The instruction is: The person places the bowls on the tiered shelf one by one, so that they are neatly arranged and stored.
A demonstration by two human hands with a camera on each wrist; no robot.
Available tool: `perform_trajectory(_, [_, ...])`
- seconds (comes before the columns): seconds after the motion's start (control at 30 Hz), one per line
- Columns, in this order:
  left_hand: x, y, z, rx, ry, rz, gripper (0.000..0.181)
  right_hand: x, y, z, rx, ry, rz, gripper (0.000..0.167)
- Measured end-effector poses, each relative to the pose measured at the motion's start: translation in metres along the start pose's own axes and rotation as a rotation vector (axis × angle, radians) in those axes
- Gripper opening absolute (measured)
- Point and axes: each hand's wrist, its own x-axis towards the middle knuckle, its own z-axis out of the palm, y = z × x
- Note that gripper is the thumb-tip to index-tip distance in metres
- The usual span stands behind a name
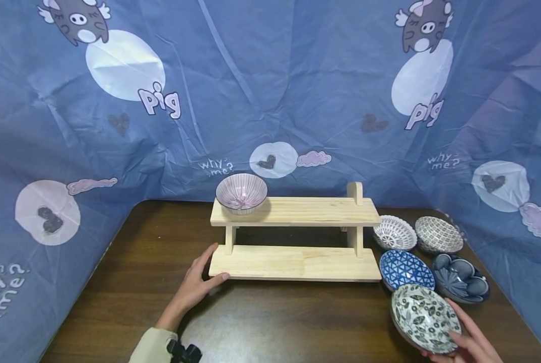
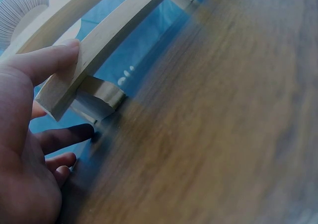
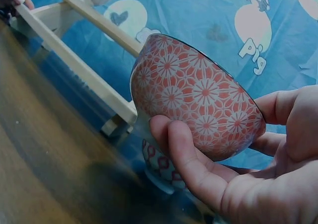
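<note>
At the lower board's left end, my left hand (image 1: 194,286) grips the two-tier wooden rack (image 1: 293,263). The left wrist view has that hand's thumb (image 2: 54,60) on the board (image 2: 94,50), with other fingers beneath and beyond it. A pink-striped bowl (image 1: 242,193) stands on the upper board's left end. At the front right, my right hand (image 1: 472,338) holds a bowl with a green leaf pattern inside (image 1: 424,317), tilted. In the right wrist view its outside (image 3: 194,100) carries red flowers, with fingers (image 3: 184,149) around its base and side.
Right of the rack stand a white patterned bowl (image 1: 395,233), a grey patterned bowl (image 1: 439,235), a blue patterned bowl (image 1: 406,270) and dark blue petal-patterned dishware (image 1: 461,278). A blue printed cloth (image 1: 270,101) hangs behind the brown table (image 1: 270,317).
</note>
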Motion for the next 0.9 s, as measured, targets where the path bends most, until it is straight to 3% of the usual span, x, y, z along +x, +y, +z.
perform_trajectory(0.13, [0.0,-0.001,0.0,-0.001,0.004,0.003,0.084,0.011,-0.001,0.009,0.112,-0.117,-0.027,0.071])
perform_trajectory(0.27, [0.0,-0.001,0.0,-0.001,0.005,0.005,0.084,0.021,-0.003,0.018,0.146,-0.164,-0.051,0.07])
perform_trajectory(0.57, [0.0,0.0,0.0,0.004,0.0,-0.011,0.085,0.034,-0.004,0.029,0.073,-0.062,-0.089,0.067])
perform_trajectory(0.9, [0.0,0.0,0.0,0.011,-0.006,-0.024,0.086,0.047,-0.004,0.032,0.084,-0.08,-0.09,0.068])
